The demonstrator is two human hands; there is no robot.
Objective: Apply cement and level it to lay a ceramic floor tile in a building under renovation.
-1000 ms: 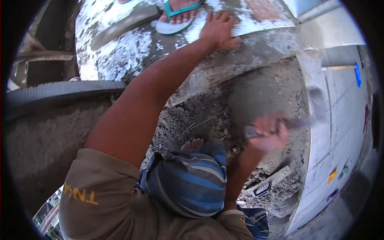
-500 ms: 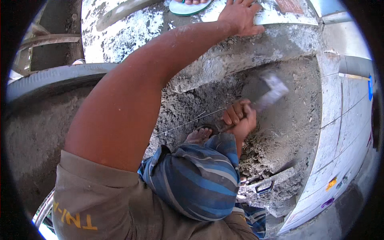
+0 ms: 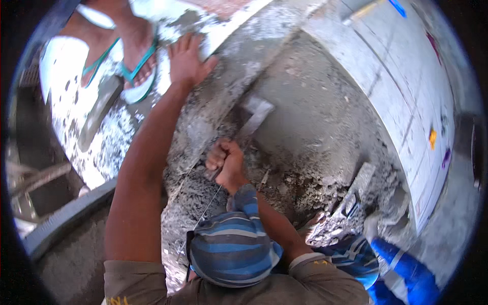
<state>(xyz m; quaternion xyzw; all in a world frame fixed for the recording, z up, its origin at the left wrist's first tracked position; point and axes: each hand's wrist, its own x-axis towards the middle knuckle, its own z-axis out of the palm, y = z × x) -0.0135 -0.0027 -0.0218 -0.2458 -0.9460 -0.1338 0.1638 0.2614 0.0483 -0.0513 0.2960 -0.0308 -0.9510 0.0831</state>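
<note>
Head view: left hand (image 3: pixel 188 61) lay spread on the slab (image 3: pixel 114 147); right hand (image 3: pixel 229 161) was clenched around the tool (image 3: pixel 249 125), its blade (image 3: pixel 260 108) beside the smooth mortar (image 3: pixel 305 101), contact unclear. A float (image 3: pixel 360 180) lay to the right.

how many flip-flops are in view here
2, both on a co-worker's feet at upper left: the right-hand flip-flop is nearer the person's left hand; the left-hand flip-flop is partly hidden. Others may be out of sight.

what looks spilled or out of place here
Grey, mortar-like smears stain the white surface around the flip-flops, standing out against its bright areas. What looks like a hand float lies slanted in the rough mortar.
</note>
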